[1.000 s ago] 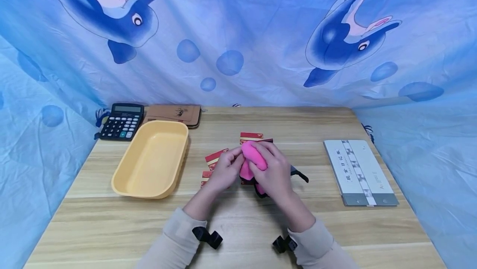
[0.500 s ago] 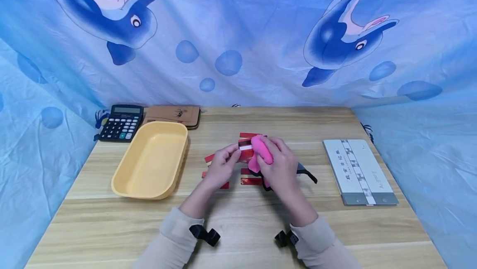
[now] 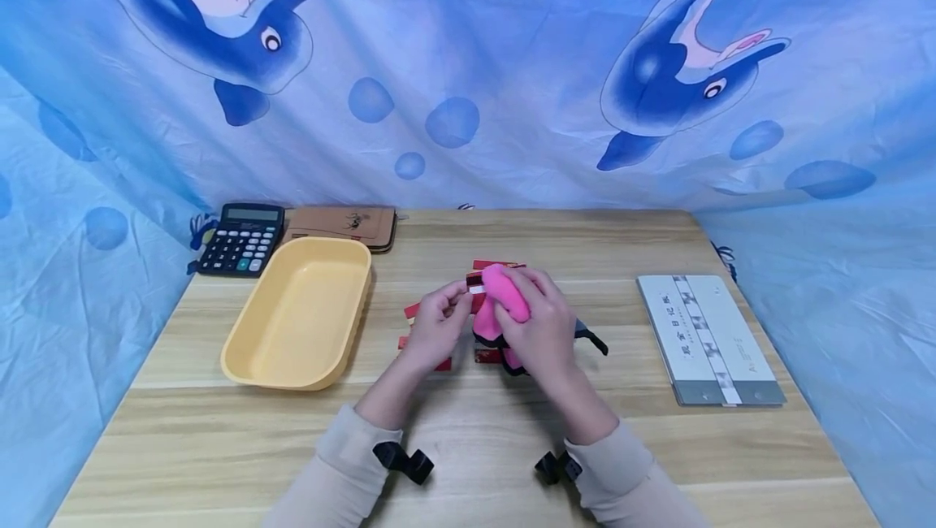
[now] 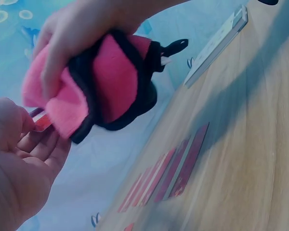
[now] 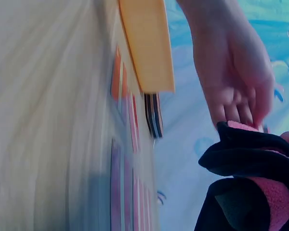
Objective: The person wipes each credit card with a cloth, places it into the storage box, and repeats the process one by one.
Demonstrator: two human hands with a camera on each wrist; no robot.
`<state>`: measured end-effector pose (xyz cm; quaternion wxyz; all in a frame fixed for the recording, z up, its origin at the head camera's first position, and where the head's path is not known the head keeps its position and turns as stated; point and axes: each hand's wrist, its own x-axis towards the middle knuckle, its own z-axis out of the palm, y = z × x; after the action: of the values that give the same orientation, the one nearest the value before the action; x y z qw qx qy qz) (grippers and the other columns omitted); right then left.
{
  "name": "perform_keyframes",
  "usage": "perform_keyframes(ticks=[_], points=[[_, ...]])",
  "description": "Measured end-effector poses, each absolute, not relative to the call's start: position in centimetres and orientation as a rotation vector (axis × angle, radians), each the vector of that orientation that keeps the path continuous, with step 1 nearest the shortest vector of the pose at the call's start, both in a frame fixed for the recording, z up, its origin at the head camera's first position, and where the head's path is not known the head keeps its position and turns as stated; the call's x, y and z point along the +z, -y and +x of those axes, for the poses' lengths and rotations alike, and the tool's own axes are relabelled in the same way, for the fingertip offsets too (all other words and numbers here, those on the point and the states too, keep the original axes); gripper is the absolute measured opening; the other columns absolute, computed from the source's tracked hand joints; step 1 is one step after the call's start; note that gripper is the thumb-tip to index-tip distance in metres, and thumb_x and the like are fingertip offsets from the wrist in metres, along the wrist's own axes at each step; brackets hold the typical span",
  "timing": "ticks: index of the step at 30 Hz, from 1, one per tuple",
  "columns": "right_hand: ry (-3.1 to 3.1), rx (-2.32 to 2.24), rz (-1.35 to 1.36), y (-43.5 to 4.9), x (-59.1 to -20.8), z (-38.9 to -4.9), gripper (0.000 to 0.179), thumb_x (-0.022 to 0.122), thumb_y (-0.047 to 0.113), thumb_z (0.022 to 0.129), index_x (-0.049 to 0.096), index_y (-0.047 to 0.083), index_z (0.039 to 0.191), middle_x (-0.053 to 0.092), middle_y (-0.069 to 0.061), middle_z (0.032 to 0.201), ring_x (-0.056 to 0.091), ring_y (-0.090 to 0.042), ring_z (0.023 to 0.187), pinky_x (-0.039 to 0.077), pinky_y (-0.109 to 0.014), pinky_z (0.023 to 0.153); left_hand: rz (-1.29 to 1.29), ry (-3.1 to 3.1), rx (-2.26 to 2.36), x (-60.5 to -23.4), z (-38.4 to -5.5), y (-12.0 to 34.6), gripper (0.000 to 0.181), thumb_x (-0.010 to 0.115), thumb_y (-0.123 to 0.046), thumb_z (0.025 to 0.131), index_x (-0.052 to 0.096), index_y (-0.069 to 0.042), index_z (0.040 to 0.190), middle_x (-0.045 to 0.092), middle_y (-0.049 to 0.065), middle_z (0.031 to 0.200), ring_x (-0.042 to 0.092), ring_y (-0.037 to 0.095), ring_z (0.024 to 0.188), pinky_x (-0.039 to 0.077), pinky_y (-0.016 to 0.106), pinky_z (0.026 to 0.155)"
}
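In the head view, my left hand (image 3: 435, 329) pinches the left end of a red bank card (image 3: 475, 287) with a dark stripe and a white strip. My right hand (image 3: 539, 329) grips a bunched pink cloth (image 3: 504, 296) with black edging and a hanging loop. The cloth covers the card's right part, held above the table. From the left wrist, a sliver of the card (image 4: 42, 122) shows between fingers and cloth. More red cards (image 3: 491, 264) lie on the table beneath and around the hands, partly hidden; several appear in a row (image 4: 168, 168) in the left wrist view.
A yellow tray (image 3: 360, 300) stands left of the hands. Behind it are a black calculator (image 3: 241, 240) and a brown wallet-like case (image 3: 340, 223). A white-and-grey notebook (image 3: 709, 341) lies on the right. A blue dolphin-print curtain (image 3: 512, 65) hangs behind the wooden table (image 3: 468, 463).
A second ago the cloth hid the card between both hands. The right hand then slid the cloth rightward, baring the card's stripe, and has since shifted slightly back left over it.
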<state>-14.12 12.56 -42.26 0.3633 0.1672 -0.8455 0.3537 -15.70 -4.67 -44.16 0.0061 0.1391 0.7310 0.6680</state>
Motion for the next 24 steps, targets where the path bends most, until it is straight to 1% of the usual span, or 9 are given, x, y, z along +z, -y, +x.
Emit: perform_keyframes(ticks=[2, 4, 7, 10, 12, 14, 17, 20, 24], points=[[2.176, 0.918, 0.395, -13.2, -42.3, -14.4, 0.041, 0.085, 0.008, 0.078, 0.074, 0.005, 0.118, 0.07, -0.014, 0.109, 0.07, -0.03, 0.09, 0.063, -0.045, 0.072, 0.394, -2.309, 2.085, -43.8, -15.6, 4.8, 0.027, 0.052, -0.008, 0.105, 0.068, 0.001, 0.125, 0.071, 0.014, 0.097, 0.052, 0.011, 0.07, 0.039, 0.018, 0.055], [2.18, 0.927, 0.363, -13.8, -42.4, -14.6, 0.042, 0.086, 0.011, 0.079, 0.074, 0.006, 0.119, 0.07, -0.014, 0.11, 0.07, -0.03, 0.091, 0.063, -0.046, 0.073, 0.386, -2.316, 2.071, -43.6, -15.6, 5.1, 0.028, 0.053, -0.009, 0.105, 0.067, 0.001, 0.126, 0.071, 0.014, 0.097, 0.049, 0.017, 0.069, 0.036, 0.019, 0.054], [2.176, 0.94, 0.328, -14.6, -42.6, -14.9, 0.042, 0.086, 0.012, 0.079, 0.074, 0.005, 0.118, 0.07, -0.014, 0.11, 0.07, -0.03, 0.092, 0.063, -0.047, 0.072, 0.396, -2.328, 2.058, -43.5, -15.6, 5.4, 0.028, 0.052, -0.009, 0.106, 0.066, 0.002, 0.127, 0.068, 0.015, 0.094, 0.048, 0.021, 0.069, 0.037, 0.02, 0.054], [2.174, 0.951, 0.303, -15.3, -42.7, -15.2, 0.041, 0.086, 0.012, 0.079, 0.074, 0.005, 0.118, 0.07, -0.014, 0.11, 0.07, -0.03, 0.094, 0.063, -0.048, 0.074, 0.38, -2.333, 2.086, -43.8, -15.8, 5.8, 0.028, 0.051, -0.009, 0.105, 0.066, 0.002, 0.126, 0.07, 0.014, 0.095, 0.061, 0.023, 0.075, 0.054, 0.023, 0.065], [2.17, 0.951, 0.296, -15.6, -42.8, -15.4, 0.041, 0.086, 0.012, 0.079, 0.074, 0.004, 0.117, 0.07, -0.014, 0.11, 0.07, -0.031, 0.095, 0.062, -0.049, 0.075, 0.333, -2.313, 2.123, -43.6, -16.0, 6.1, 0.028, 0.05, -0.008, 0.106, 0.065, 0.002, 0.127, 0.071, 0.015, 0.1, 0.069, 0.023, 0.082, 0.062, 0.03, 0.075], [2.173, 0.955, 0.287, -16.0, -42.9, -15.5, 0.041, 0.086, 0.013, 0.079, 0.074, 0.004, 0.118, 0.071, -0.014, 0.111, 0.07, -0.031, 0.097, 0.062, -0.049, 0.078, 0.264, -2.266, 2.175, -43.3, -16.2, 6.6, 0.029, 0.049, -0.008, 0.106, 0.063, 0.003, 0.129, 0.072, 0.018, 0.11, 0.073, 0.024, 0.092, 0.061, 0.039, 0.086], [2.18, 0.964, 0.273, -16.4, -43.1, -15.5, 0.042, 0.087, 0.014, 0.079, 0.074, 0.004, 0.118, 0.071, -0.015, 0.112, 0.07, -0.031, 0.099, 0.062, -0.05, 0.08, 0.157, -2.225, 2.236, -42.6, -16.4, 7.6, 0.029, 0.049, -0.006, 0.106, 0.06, 0.005, 0.131, 0.069, 0.024, 0.116, 0.073, 0.024, 0.091, 0.06, 0.042, 0.089], [2.181, 0.977, 0.263, -16.6, -43.2, -15.6, 0.043, 0.087, 0.015, 0.079, 0.074, 0.004, 0.118, 0.071, -0.014, 0.112, 0.07, -0.031, 0.1, 0.061, -0.05, 0.08, 0.074, -2.249, 2.247, -41.8, -16.6, 8.7, 0.029, 0.05, -0.003, 0.105, 0.059, 0.007, 0.131, 0.067, 0.026, 0.12, 0.073, 0.024, 0.092, 0.059, 0.038, 0.092], [2.168, 0.99, 0.259, -16.8, -43.4, -15.7, 0.042, 0.088, 0.013, 0.078, 0.075, 0.004, 0.117, 0.072, -0.014, 0.111, 0.07, -0.031, 0.098, 0.061, -0.051, 0.078, 0.024, -2.271, 2.257, -41.0, -17.1, 10.5, 0.03, 0.052, -0.001, 0.104, 0.058, 0.008, 0.131, 0.064, 0.025, 0.123, 0.073, 0.022, 0.095, 0.059, 0.029, 0.09]])
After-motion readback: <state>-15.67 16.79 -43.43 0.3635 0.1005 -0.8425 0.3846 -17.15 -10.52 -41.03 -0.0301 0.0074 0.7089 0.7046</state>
